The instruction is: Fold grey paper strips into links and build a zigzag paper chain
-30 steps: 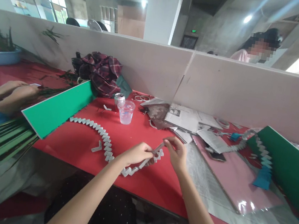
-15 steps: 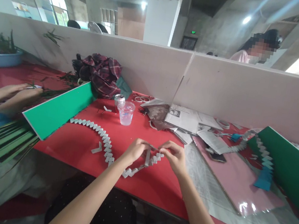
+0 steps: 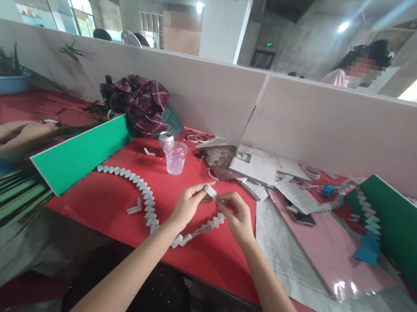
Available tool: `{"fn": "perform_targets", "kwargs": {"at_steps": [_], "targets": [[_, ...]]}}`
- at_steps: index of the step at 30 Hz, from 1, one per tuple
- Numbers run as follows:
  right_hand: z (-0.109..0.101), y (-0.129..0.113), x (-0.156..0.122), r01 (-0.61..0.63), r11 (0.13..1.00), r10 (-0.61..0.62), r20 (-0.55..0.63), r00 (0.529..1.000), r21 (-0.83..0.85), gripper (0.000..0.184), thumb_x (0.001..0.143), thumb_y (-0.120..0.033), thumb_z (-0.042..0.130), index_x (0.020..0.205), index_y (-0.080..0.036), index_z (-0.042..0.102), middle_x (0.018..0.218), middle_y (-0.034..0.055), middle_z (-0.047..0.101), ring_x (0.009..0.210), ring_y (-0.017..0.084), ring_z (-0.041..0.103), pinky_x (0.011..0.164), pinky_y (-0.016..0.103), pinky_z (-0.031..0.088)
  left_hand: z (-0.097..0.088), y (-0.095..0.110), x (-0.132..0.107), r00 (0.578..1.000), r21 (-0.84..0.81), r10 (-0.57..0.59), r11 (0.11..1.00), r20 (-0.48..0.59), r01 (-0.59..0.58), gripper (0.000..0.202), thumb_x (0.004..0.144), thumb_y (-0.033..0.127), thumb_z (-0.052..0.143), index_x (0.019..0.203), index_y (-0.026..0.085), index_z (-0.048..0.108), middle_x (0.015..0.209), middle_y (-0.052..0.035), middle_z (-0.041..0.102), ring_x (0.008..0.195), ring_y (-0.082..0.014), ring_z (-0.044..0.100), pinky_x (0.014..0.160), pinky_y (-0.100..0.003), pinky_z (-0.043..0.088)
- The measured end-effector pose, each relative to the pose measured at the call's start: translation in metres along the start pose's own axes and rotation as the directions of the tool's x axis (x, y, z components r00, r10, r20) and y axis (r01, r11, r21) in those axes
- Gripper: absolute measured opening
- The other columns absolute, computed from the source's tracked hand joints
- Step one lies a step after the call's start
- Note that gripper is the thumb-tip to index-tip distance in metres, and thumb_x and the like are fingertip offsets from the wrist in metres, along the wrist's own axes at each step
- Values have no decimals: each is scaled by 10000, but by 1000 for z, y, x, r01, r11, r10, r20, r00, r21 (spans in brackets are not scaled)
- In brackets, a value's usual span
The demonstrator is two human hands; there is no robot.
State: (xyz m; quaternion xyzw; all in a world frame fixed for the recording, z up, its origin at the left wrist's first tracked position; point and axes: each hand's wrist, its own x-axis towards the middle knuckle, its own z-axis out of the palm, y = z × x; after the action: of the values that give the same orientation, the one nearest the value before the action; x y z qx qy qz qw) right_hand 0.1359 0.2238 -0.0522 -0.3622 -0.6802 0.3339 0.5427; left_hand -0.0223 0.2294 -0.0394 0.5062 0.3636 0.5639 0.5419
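Observation:
My left hand (image 3: 187, 204) pinches one end of a small folded strip of whitish printed paper (image 3: 210, 191), held just above the red table. The fingers of my right hand (image 3: 238, 217) are closed on the strip's other end. Below lies a zigzag chain of folded paper links (image 3: 149, 203), curving from the green divider round to under my right hand. Its near end passes behind my left forearm. A loose V-shaped folded paper piece (image 3: 135, 209) rests left of the chain, apart from it.
Beyond my hands stand a clear plastic cup (image 3: 176, 159) and a can (image 3: 165, 141). Printed papers (image 3: 255, 165) lie at the back; a pink folder (image 3: 321, 244) is on the right. Green boards (image 3: 85, 151) flank the space. A co-worker's hands (image 3: 34, 132) are at far left.
Both hands have shifted slightly, and the paper strip, upright before, is now tilted flat between them. The chain's right end now lies free below my fingers.

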Motion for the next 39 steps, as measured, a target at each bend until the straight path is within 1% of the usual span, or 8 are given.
{"fn": "perform_targets", "kwargs": {"at_steps": [5,8,15,17,23,31,35,39], "targets": [[-1,11,2,-35,999,30,-157,987,-25,130,801,-313,610,861,-204,572,831,34,619,771,175,607,709,307,506,4,4,-5,996,45,17,999,87,-21,319,819,315,570,1087,157,643,1070,-85,678,1010,-229,617,945,-388,461],[-4,14,3,-26,996,10,-174,985,-89,124,807,-313,596,840,-196,575,817,39,632,770,177,616,743,328,510,7,6,-8,992,93,-13,996,123,2,323,777,244,621,1089,165,637,1135,-90,655,1078,-237,588,965,-375,445],[-4,13,2,11,974,-60,-213,975,-225,149,822,-307,580,934,-211,560,874,45,648,821,185,633,764,346,518,15,13,-16,989,62,-3,998,148,-7,371,747,258,662,1099,150,620,1148,-104,649,1074,-233,595,924,-360,481],[-4,13,1,20,968,-73,-204,976,-251,133,826,-303,573,921,-210,568,881,45,653,820,184,635,762,345,518,16,13,-16,990,73,-1,997,144,-9,385,737,260,673,1101,148,617,1146,-105,649,1062,-234,601,908,-354,489],[-4,15,2,14,969,-62,-187,980,-247,145,826,-297,582,940,-209,567,879,48,655,820,185,641,762,342,524,10,8,-10,997,246,79,966,-3,-76,243,789,274,610,989,150,673,1049,-93,690,999,-216,629,911,-340,473],[-8,13,6,19,985,-41,-129,991,-169,286,792,-364,632,1029,-207,607,934,63,646,826,188,640,767,338,529,4,12,-8,995,264,98,959,27,-101,214,801,257,586,957,155,691,1013,-83,703,979,-208,636,903,-335,477],[-10,12,5,-21,987,6,-94,996,-160,205,818,-374,597,921,-203,644,884,58,673,813,196,632,752,338,516,5,13,-9,994,224,82,970,72,-96,216,798,260,587,954,153,691,1004,-84,705,977,-205,636,906,-335,478],[-9,12,4,18,978,-47,-137,989,-207,174,818,-374,590,849,-210,640,822,47,662,755,187,613,711,333,508,8,15,-11,996,219,50,974,75,-65,227,784,274,610,960,152,686,1008,-87,704,966,-203,639,897,-330,480]]}}
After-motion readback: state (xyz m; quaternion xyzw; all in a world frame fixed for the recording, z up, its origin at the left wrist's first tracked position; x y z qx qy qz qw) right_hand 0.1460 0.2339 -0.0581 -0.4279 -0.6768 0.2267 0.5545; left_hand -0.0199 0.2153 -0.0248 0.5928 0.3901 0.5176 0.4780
